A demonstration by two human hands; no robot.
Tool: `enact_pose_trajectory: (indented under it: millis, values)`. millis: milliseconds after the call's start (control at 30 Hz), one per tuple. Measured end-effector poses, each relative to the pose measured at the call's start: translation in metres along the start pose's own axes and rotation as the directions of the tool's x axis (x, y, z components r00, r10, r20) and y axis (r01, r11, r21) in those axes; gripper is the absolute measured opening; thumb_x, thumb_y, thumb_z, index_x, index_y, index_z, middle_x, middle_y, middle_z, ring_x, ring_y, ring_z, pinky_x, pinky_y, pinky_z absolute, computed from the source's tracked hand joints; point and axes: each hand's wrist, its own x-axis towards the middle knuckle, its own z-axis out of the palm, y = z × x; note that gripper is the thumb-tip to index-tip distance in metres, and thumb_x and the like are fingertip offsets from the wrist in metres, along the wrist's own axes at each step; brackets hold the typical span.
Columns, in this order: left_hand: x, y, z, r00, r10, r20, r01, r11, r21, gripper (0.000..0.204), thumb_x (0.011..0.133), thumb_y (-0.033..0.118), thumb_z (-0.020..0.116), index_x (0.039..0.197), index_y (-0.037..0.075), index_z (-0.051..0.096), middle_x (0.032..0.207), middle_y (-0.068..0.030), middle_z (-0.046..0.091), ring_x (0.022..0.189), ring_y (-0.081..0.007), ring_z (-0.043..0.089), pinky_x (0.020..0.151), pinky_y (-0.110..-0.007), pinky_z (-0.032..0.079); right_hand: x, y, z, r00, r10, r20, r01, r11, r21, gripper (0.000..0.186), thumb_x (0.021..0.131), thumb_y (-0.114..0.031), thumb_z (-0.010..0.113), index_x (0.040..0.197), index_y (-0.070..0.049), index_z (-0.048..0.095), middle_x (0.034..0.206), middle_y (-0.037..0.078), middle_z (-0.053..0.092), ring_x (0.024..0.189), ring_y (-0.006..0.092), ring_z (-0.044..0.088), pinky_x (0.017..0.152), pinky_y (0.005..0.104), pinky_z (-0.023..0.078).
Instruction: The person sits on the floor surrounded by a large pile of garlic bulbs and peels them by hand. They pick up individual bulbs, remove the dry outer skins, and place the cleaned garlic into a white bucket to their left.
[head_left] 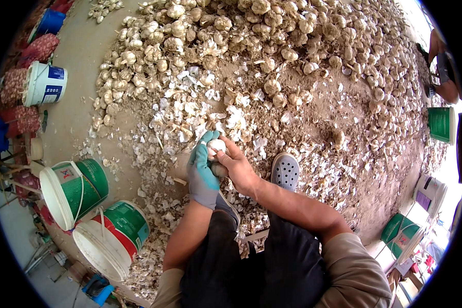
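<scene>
In the head view, my left hand [203, 172], in a teal and grey glove, is closed around a white garlic bulb [215, 146]. My bare right hand [237, 169] grips the same bulb, its thumb pressed on the front. Loose white papery skins [236, 118] lie thick on the ground around and beyond my hands. A large heap of unpeeled garlic bulbs [272, 20] spreads across the upper middle and right. My grey perforated clog [285, 172] shows just right of my hands.
Green and white buckets [90, 185] stand at lower left, others [400, 233] at right. A white-blue bucket [45, 83] and red mesh sacks [39, 50] line the left side. Another person's arm [447, 90] shows at the far right edge. Bare concrete [79, 115] borders the heap.
</scene>
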Motion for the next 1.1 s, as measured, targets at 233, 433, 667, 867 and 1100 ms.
enact_pose_trajectory:
  millis: [233,433,667,867,1100]
  values:
    - [0.012,0.019,-0.003,0.99,-0.097,-0.099,0.088,0.992,-0.094,0.041,0.101,0.029,0.051,0.123,-0.005,0.056,0.108,-0.0137,0.066,0.099,-0.0212,0.064,0.092,-0.033,0.052,0.003,-0.006,-0.004,0.998,-0.032,0.056,0.043,0.977,-0.211,0.044,0.096,-0.012,0.062,0.132,0.006,0.044,0.113,0.013,0.065,0.096,0.0176,0.064,0.08,0.0284,0.055]
    - [0.0,0.028,0.005,0.984,0.014,0.177,-0.042,0.987,0.153,0.049,0.093,0.025,0.066,0.129,-0.005,0.053,0.122,-0.014,0.061,0.11,-0.0203,0.059,0.096,-0.031,0.047,0.0,-0.03,-0.001,0.978,-0.189,0.087,0.208,0.859,-0.467,0.039,0.092,-0.01,0.068,0.122,0.008,0.049,0.107,0.016,0.067,0.1,0.0204,0.066,0.084,0.0313,0.055]
    - [0.007,0.02,0.002,0.993,-0.094,-0.077,0.094,0.996,-0.005,0.026,0.095,0.019,0.057,0.105,-0.005,0.062,0.107,-0.0166,0.068,0.092,-0.0231,0.066,0.084,-0.034,0.054,-0.013,-0.027,0.007,0.948,-0.288,0.137,0.258,0.439,-0.861,0.038,0.087,-0.01,0.073,0.118,0.004,0.056,0.103,0.014,0.068,0.097,0.0212,0.067,0.087,0.0326,0.055]
    - [0.014,0.023,0.0,0.93,-0.368,-0.001,0.35,0.884,-0.308,0.04,0.098,0.03,0.058,0.12,-0.003,0.056,0.102,-0.0106,0.066,0.091,-0.021,0.064,0.08,-0.03,0.054,-0.002,-0.041,-0.016,0.915,-0.257,0.311,0.402,0.522,-0.752,0.043,0.082,-0.013,0.076,0.12,-0.002,0.06,0.102,0.017,0.069,0.093,0.0275,0.069,0.083,0.0377,0.056]
    - [-0.002,0.024,-0.01,0.993,-0.078,0.093,0.068,0.992,0.104,0.032,0.091,0.012,0.065,0.117,-0.006,0.06,0.1,-0.0067,0.065,0.09,-0.0137,0.063,0.08,-0.026,0.053,-0.013,-0.046,0.002,0.85,-0.387,0.357,0.431,0.12,-0.894,0.048,0.076,-0.014,0.079,0.117,-0.005,0.056,0.09,0.014,0.067,0.081,0.0306,0.067,0.075,0.0405,0.056]
